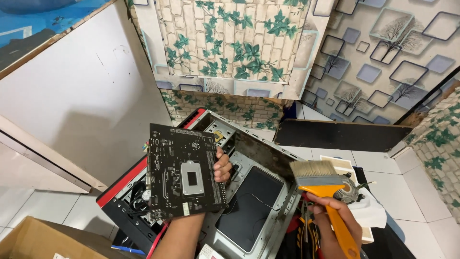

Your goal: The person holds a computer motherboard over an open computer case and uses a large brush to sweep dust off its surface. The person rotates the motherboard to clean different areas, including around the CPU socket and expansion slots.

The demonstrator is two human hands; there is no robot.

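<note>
Two hands are occupied: the left hand (218, 168) clamps a motherboard (184, 170) above the open computer case (268, 201), the right hand (330, 211) grips a paintbrush (326, 184). The board, pinched at one edge only, could slip into the case.

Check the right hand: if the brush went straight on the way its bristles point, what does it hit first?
Likely the case's upper edge: the right hand aims the brush up and left toward it. Depth is unclear; it may pass above.

Board (184, 171) hides most of my left hand (221, 165); only fingertips show. Brush (326, 192) handle runs off bottom edge. Case (249, 201) front and cardboard box (33, 240) cut off below. Fan (349, 189) partly behind brush.
</note>
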